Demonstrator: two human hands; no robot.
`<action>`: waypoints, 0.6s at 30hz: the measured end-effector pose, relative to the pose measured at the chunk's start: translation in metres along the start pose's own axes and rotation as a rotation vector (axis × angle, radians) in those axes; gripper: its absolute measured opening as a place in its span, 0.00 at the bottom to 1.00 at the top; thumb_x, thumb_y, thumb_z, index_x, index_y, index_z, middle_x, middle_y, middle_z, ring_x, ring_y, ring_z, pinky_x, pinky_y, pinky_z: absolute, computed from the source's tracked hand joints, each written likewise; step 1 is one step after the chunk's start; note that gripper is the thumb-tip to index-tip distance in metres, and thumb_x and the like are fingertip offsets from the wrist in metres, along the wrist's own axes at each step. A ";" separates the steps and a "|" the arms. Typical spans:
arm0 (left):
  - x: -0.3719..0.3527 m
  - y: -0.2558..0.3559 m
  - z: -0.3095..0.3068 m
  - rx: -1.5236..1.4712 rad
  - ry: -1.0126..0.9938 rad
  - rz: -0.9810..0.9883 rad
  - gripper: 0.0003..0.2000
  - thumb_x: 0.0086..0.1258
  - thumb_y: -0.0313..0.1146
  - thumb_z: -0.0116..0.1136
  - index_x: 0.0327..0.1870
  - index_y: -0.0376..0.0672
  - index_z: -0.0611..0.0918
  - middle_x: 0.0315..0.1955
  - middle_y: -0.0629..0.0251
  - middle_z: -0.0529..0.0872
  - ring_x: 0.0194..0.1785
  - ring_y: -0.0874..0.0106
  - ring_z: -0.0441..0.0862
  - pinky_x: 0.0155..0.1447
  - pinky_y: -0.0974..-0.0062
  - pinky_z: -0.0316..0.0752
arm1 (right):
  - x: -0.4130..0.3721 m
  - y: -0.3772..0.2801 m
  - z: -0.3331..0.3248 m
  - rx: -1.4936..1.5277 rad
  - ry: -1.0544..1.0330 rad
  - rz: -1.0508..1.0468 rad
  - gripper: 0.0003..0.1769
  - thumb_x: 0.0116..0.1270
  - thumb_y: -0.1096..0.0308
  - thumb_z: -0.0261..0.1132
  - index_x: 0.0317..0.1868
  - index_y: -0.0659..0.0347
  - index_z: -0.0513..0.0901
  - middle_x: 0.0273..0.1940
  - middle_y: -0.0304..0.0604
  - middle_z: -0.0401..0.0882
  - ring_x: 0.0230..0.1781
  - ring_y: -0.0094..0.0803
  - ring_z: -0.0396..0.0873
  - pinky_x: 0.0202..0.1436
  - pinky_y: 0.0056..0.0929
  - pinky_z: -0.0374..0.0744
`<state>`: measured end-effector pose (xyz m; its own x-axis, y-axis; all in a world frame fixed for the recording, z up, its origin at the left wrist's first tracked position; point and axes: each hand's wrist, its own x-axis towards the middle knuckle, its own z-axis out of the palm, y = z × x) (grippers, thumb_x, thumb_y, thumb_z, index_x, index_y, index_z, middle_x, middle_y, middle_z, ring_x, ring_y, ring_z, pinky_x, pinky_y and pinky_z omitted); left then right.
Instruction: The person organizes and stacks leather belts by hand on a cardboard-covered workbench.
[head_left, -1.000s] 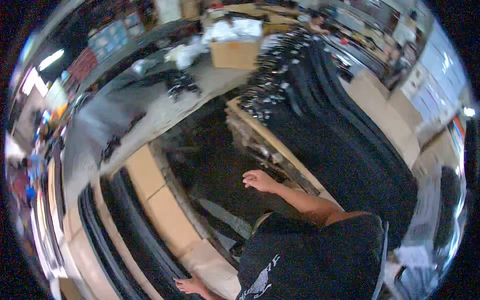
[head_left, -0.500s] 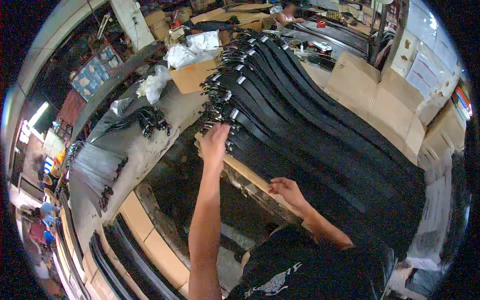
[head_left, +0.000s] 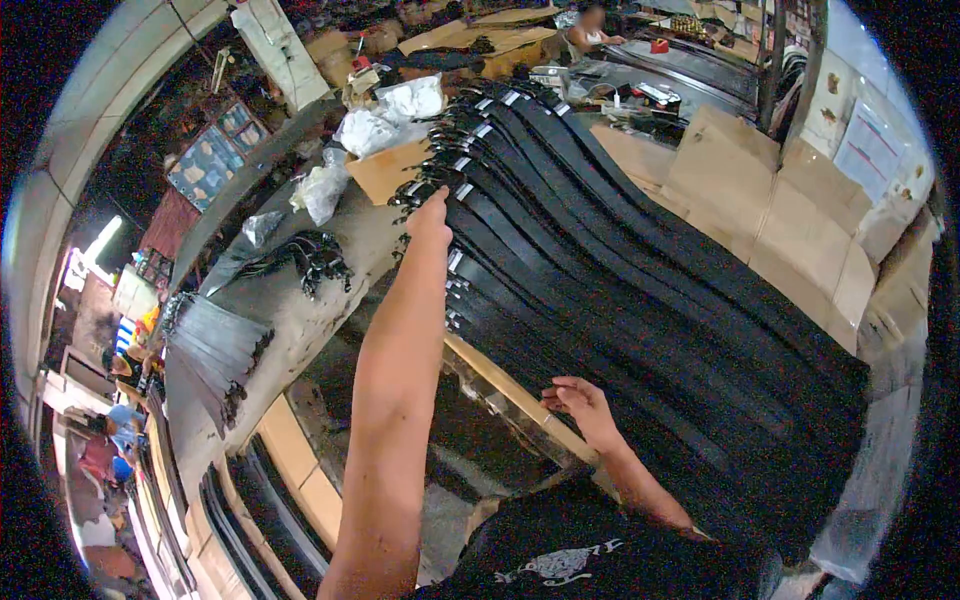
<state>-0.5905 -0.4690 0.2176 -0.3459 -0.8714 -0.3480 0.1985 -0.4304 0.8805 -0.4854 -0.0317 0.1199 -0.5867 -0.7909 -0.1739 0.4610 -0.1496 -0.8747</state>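
Long black strips (head_left: 600,250) lie in overlapping rows, their looped ends with small white tags bunched at the upper left. My left hand (head_left: 430,215) reaches out to those ends, its fingers pressed together at the dark loops; what they grip is too small to make out. My right hand (head_left: 580,402) hovers near the strips' lower left edge, beside a cardboard edge (head_left: 520,400), fingers apart and nothing in them.
A cardboard box (head_left: 385,172) with white plastic bags stands past the strips. Clear-wrapped bundles (head_left: 215,345) lie on the grey table (head_left: 320,300) at left. Folded cardboard (head_left: 740,190) borders the right side. A person (head_left: 590,35) sits far back.
My left hand has moved forward along the row of strip ends, farther from me. My right hand stays near the edge with little change. The view has shifted slightly.
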 end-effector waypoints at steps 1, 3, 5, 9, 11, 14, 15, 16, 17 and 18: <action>-0.007 0.001 0.001 -0.015 -0.014 -0.017 0.35 0.48 0.35 0.73 0.54 0.25 0.69 0.50 0.50 0.76 0.47 0.61 0.78 0.49 0.64 0.75 | 0.000 -0.001 -0.002 -0.007 0.012 0.001 0.17 0.67 0.67 0.56 0.53 0.68 0.71 0.46 0.52 0.78 0.43 0.37 0.79 0.50 0.34 0.77; -0.031 0.007 0.004 -0.043 -0.041 -0.051 0.35 0.45 0.33 0.74 0.53 0.25 0.70 0.50 0.50 0.76 0.47 0.61 0.78 0.49 0.65 0.75 | 0.008 0.005 -0.010 -0.060 0.000 -0.042 0.17 0.67 0.67 0.56 0.53 0.68 0.71 0.45 0.52 0.78 0.43 0.37 0.80 0.50 0.34 0.77; -0.070 0.024 0.010 -0.050 -0.125 -0.173 0.34 0.44 0.32 0.75 0.52 0.26 0.72 0.49 0.50 0.77 0.46 0.61 0.78 0.50 0.65 0.75 | 0.015 0.005 -0.012 -0.066 -0.007 -0.059 0.17 0.67 0.67 0.56 0.53 0.68 0.71 0.45 0.52 0.78 0.43 0.37 0.80 0.50 0.33 0.77; -0.060 0.021 0.007 -0.076 0.004 -0.122 0.29 0.43 0.31 0.75 0.48 0.28 0.75 0.46 0.52 0.78 0.43 0.61 0.78 0.45 0.64 0.76 | 0.019 0.001 -0.006 0.022 -0.023 -0.046 0.17 0.67 0.67 0.56 0.53 0.68 0.71 0.44 0.51 0.78 0.43 0.37 0.80 0.50 0.34 0.77; -0.088 0.019 0.007 -0.131 -0.057 -0.014 0.27 0.43 0.31 0.75 0.46 0.30 0.77 0.45 0.53 0.78 0.41 0.62 0.78 0.42 0.63 0.77 | 0.022 -0.002 -0.001 0.058 -0.038 -0.045 0.18 0.67 0.66 0.56 0.53 0.68 0.71 0.45 0.52 0.78 0.43 0.37 0.79 0.50 0.34 0.77; -0.072 0.011 0.004 -0.216 -0.164 -0.012 0.20 0.47 0.28 0.70 0.41 0.29 0.78 0.39 0.54 0.79 0.35 0.62 0.79 0.38 0.62 0.77 | 0.027 -0.004 0.009 0.095 -0.056 -0.022 0.18 0.67 0.66 0.56 0.53 0.68 0.71 0.45 0.52 0.78 0.43 0.37 0.79 0.51 0.34 0.77; -0.087 0.015 0.005 -0.228 -0.192 -0.023 0.19 0.47 0.27 0.69 0.40 0.29 0.78 0.38 0.54 0.79 0.35 0.62 0.79 0.38 0.62 0.77 | 0.033 -0.003 0.013 0.116 -0.061 -0.002 0.18 0.67 0.66 0.57 0.54 0.69 0.70 0.45 0.52 0.78 0.43 0.37 0.79 0.51 0.34 0.77; -0.100 0.018 0.008 -0.245 -0.179 -0.004 0.15 0.47 0.27 0.68 0.36 0.30 0.80 0.35 0.55 0.80 0.33 0.62 0.79 0.37 0.62 0.77 | 0.038 -0.002 0.016 0.136 -0.064 0.019 0.19 0.67 0.66 0.57 0.54 0.69 0.70 0.45 0.52 0.78 0.43 0.37 0.79 0.51 0.35 0.77; -0.104 0.018 0.009 -0.255 -0.179 -0.023 0.16 0.47 0.28 0.68 0.36 0.31 0.80 0.36 0.56 0.80 0.33 0.62 0.78 0.38 0.62 0.77 | 0.045 0.000 0.019 0.149 -0.068 0.027 0.20 0.67 0.66 0.57 0.55 0.69 0.69 0.44 0.52 0.78 0.43 0.37 0.79 0.51 0.35 0.77; -0.105 0.018 0.010 -0.264 -0.180 -0.041 0.17 0.46 0.28 0.69 0.36 0.31 0.80 0.37 0.56 0.79 0.33 0.63 0.78 0.38 0.62 0.77 | 0.054 0.001 0.023 0.163 -0.073 0.035 0.20 0.67 0.66 0.57 0.55 0.69 0.69 0.44 0.52 0.79 0.43 0.36 0.79 0.51 0.34 0.77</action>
<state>-0.5595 -0.3828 0.2733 -0.5102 -0.8066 -0.2985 0.4037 -0.5310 0.7450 -0.5011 -0.0878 0.1202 -0.5210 -0.8376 -0.1642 0.5853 -0.2105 -0.7830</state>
